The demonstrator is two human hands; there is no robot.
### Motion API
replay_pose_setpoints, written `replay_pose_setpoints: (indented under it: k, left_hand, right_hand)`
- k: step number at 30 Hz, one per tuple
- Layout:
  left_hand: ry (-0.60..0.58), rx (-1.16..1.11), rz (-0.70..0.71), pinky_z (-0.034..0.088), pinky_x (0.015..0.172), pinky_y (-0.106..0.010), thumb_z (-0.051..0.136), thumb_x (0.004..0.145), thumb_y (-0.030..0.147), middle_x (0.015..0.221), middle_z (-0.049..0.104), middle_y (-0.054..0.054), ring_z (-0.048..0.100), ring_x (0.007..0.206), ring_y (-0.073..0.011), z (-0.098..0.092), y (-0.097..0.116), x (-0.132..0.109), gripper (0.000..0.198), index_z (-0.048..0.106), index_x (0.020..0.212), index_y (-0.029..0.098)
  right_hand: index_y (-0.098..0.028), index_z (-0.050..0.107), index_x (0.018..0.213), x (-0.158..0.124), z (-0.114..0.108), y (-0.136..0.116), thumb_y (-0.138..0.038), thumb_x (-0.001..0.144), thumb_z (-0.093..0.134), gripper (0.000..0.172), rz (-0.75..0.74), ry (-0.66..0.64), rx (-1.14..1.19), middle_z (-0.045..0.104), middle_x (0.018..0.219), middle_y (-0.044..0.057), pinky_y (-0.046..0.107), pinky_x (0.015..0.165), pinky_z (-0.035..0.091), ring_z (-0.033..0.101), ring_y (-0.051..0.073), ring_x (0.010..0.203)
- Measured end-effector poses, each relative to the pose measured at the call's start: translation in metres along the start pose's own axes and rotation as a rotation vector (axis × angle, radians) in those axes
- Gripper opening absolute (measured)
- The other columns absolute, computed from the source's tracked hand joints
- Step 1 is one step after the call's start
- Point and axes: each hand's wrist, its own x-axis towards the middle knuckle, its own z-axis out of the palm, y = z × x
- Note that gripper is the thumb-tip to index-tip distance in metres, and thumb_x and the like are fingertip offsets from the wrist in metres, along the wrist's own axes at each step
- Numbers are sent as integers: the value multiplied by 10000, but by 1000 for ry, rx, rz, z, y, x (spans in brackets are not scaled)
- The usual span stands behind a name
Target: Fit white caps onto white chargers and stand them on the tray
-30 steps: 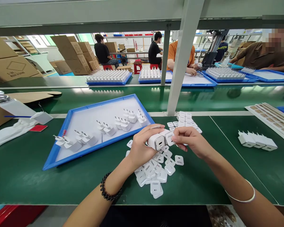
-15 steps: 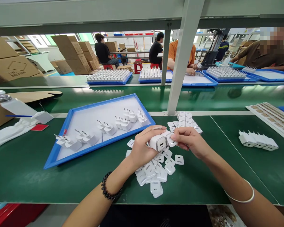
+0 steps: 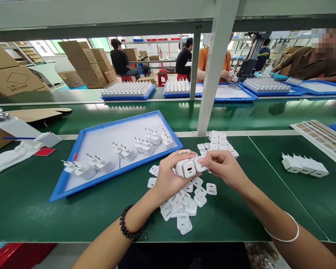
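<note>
My left hand (image 3: 168, 172) is wrapped round white plug chargers; the front one (image 3: 187, 169) shows its port end towards me. My right hand (image 3: 226, 166) pinches a white face cover (image 3: 199, 163) between thumb and finger, right beside that charger, at the end of a second charger body mostly hidden by it. Whether the cover is seated cannot be made out. Below my hands lies a loose heap of white covers (image 3: 182, 203) with small slots. Behind my right hand more covers (image 3: 218, 140) are laid out in rows.
A blue-rimmed tray (image 3: 123, 164) at left holds several upright chargers. Three chargers (image 3: 305, 165) stand at right, near cardboard dividers (image 3: 322, 144). A white bottle (image 3: 16, 127) and cloth (image 3: 14, 157) lie far left. A metal post (image 3: 212, 74) rises ahead; co-workers sit beyond.
The cover and my right fingers have moved slightly left and up against the chargers. My left hand keeps its grip. Across the bench, a co-worker's hands have lifted from the tray.
</note>
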Motion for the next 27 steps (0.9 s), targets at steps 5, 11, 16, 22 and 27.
replay_pose_setpoints:
  k: [5, 11, 16, 22, 27]
  left_hand:
    - [18, -18, -35, 571, 843, -348, 882, 635, 206, 1024, 749, -82, 698, 950, -226, 2, 1, -1, 370, 734, 975, 197]
    - [37, -15, -71, 563, 855, -335, 880, 634, 192, 1024, 750, -84, 695, 957, -223, 3, 2, -1, 359, 737, 963, 182]
    - [48, -22, -77, 565, 851, -340, 879, 635, 191, 1017, 751, -84, 692, 959, -228, 3, 3, -1, 351, 736, 956, 179]
    - [39, -71, -99, 565, 857, -337, 885, 621, 174, 1027, 746, -75, 687, 970, -220, 5, 0, -3, 375, 735, 964, 189]
    - [21, -175, -137, 569, 854, -347, 894, 605, 168, 1033, 746, -72, 690, 965, -222, 1, 2, 1, 389, 742, 961, 205]
  right_hand:
    - [-195, 439, 506, -2, 1, 5, -537, 782, 700, 511, -42, 33, -70, 355, 457, -68, 256, 438, 176, 271, 69, 450]
    - [-205, 412, 529, -3, 3, 10, -504, 800, 682, 485, -37, 82, -111, 325, 491, -70, 266, 458, 186, 262, 81, 479]
    - [-208, 390, 546, -5, 4, 11, -443, 827, 655, 452, -67, 104, -157, 301, 531, -67, 273, 481, 173, 234, 90, 517]
    - [-220, 295, 524, -5, 5, 12, -412, 807, 691, 523, -61, 147, -240, 229, 529, -74, 285, 503, 177, 213, 97, 531]
    - [-212, 374, 567, -3, 8, 14, -567, 845, 617, 512, -20, 48, -84, 292, 555, -65, 278, 484, 186, 244, 97, 520]
